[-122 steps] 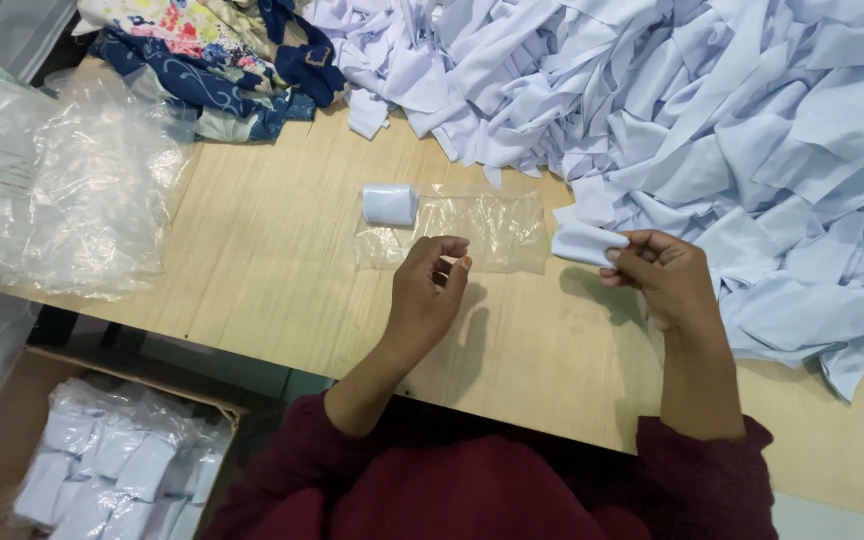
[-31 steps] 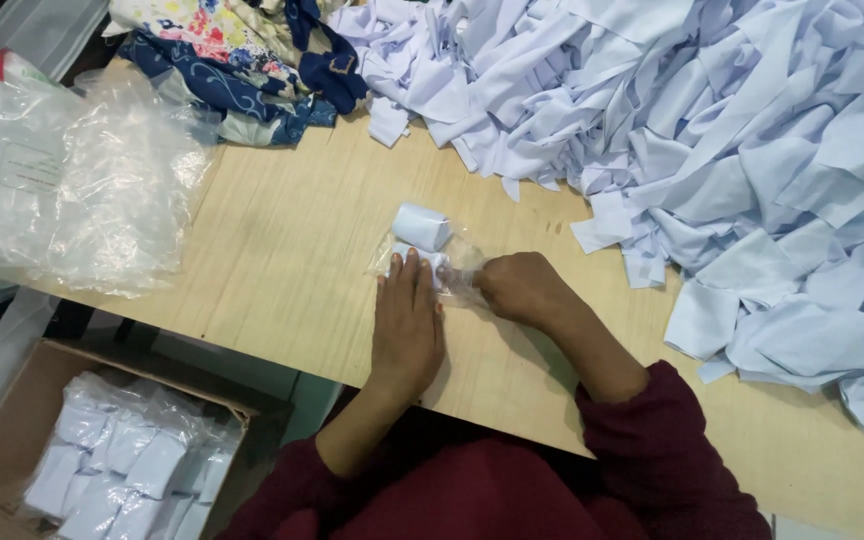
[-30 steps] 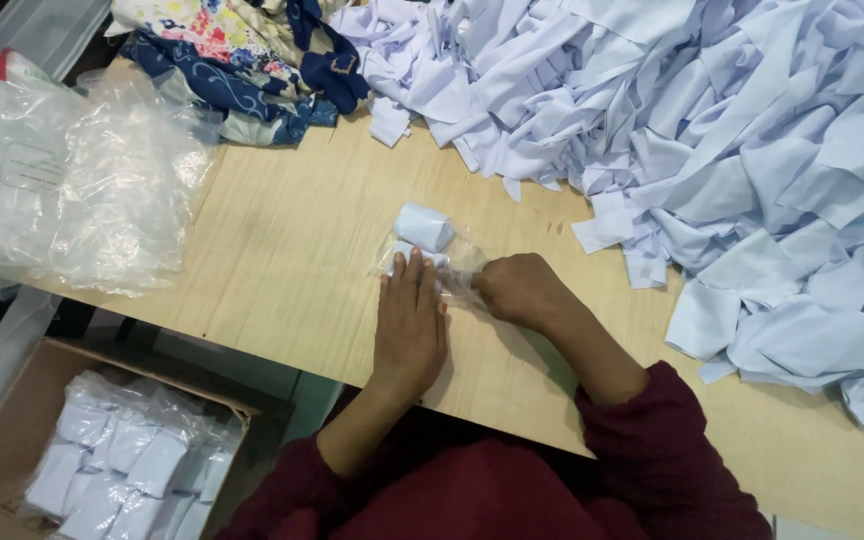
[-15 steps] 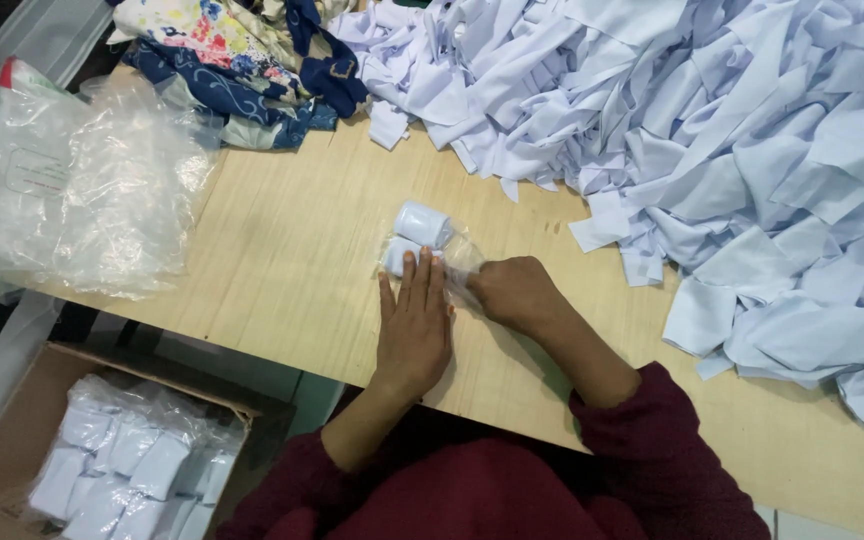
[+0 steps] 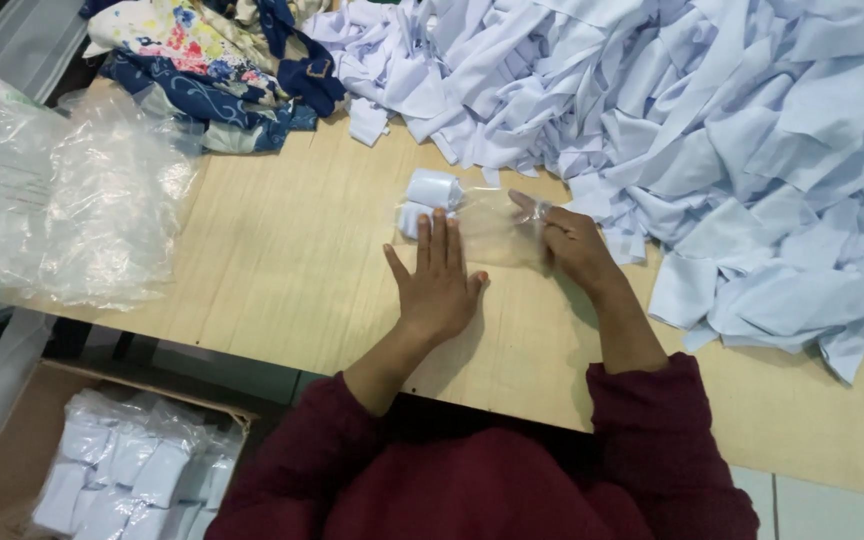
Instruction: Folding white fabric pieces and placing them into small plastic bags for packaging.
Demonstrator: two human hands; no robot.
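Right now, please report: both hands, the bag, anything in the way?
Left hand flat on clear bag, open. Right hand pinching bag's other end. Two white rolls at the bag's far end. White cloth pile close on the right.

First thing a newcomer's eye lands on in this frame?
The big heap of white fabric pieces filling the table's far right side. Next, at centre, the left hand lies flat on a clear plastic bag holding a folded white cloth, while the right hand pinches the bag's other end. A box of bagged white cloths sits below the table's left edge.
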